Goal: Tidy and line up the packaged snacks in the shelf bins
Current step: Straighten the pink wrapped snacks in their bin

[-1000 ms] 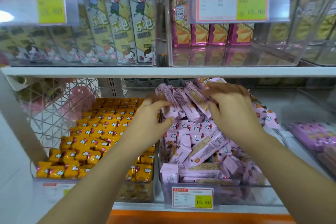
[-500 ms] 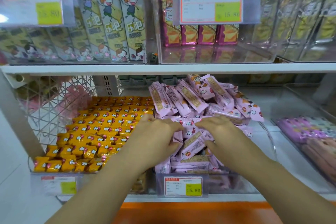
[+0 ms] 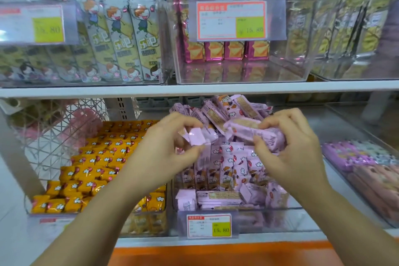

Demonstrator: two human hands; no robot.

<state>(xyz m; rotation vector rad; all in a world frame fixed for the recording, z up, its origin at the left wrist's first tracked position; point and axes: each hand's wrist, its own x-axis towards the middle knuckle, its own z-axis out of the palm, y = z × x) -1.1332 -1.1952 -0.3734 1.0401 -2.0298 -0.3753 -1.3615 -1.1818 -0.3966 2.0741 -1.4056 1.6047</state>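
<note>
- Both hands have risen out of the pile: half a second ago they pressed down into the pink packets, now they hold some above the middle of the bin.
- I judge these go back in rows; the front edge is untidy yet.
- The left hand pinches a small bundle, the right hand curls round several, thumbs underneath.
</note>
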